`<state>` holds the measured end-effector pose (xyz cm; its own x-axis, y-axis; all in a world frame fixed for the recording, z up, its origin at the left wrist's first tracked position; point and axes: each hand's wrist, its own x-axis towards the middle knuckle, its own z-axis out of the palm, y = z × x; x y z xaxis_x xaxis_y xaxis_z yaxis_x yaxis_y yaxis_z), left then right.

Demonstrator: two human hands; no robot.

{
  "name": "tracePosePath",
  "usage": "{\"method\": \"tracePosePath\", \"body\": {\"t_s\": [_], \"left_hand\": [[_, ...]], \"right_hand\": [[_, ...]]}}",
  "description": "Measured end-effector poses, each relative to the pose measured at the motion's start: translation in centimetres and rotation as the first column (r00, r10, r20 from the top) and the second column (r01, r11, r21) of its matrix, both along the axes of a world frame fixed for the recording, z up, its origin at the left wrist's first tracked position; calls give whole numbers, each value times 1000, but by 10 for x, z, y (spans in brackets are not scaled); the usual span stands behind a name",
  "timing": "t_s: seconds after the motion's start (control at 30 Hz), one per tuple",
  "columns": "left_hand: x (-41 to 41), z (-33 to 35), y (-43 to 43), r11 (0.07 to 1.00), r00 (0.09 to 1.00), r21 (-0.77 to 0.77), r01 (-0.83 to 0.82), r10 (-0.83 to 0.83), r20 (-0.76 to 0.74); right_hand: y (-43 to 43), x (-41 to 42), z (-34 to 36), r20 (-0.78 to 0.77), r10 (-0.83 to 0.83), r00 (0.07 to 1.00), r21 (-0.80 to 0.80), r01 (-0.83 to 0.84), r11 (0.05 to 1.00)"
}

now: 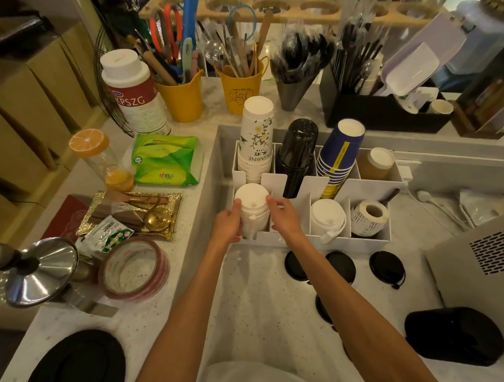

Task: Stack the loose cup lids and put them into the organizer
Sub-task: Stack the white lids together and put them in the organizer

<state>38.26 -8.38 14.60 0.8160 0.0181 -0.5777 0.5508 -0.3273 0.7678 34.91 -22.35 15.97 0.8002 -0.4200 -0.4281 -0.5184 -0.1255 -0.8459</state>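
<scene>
A stack of white cup lids (251, 208) stands in the front left compartment of the white organizer (319, 185). My left hand (228, 224) holds the stack's left side and my right hand (284, 217) holds its right side. A second stack of white lids (327, 217) sits two compartments to the right. Several loose black lids lie on the counter in front of the organizer: one (386, 267) at the right, one (342, 265) in the middle, one (294, 265) partly behind my right forearm, and another (322, 309) nearer me.
The organizer's back row holds white paper cups (257, 136), black cups (297, 155), blue cups (339, 156) and a brown cup (379, 164); a label roll (370, 217) sits front right. A tape roll (134, 268), gold tray (133, 212) and metal pot lid (39, 272) crowd the left. A black object (454, 335) lies right.
</scene>
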Motion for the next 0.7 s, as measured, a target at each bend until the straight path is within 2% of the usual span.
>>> {"method": "tracePosePath", "body": {"t_s": [0.1,0.17,0.3,0.5,0.7], "left_hand": [[-9,-1,1,991,986,119,-64,44,163],[-12,1,2,989,967,126,-80,46,251],[-12,8,-4,999,975,25,-27,21,219],[-5,3,-1,999,975,0,-45,44,216],[-10,17,1,995,984,-94,-17,33,176]], "right_hand": [[-3,-6,1,5,9,1000,47,-9,999],[-4,-10,3,13,19,1000,64,-20,998],[-1,-14,6,34,22,999,82,-25,996],[4,-20,11,59,10,998,78,-15,997],[11,-21,25,130,85,988,84,-96,992]]}}
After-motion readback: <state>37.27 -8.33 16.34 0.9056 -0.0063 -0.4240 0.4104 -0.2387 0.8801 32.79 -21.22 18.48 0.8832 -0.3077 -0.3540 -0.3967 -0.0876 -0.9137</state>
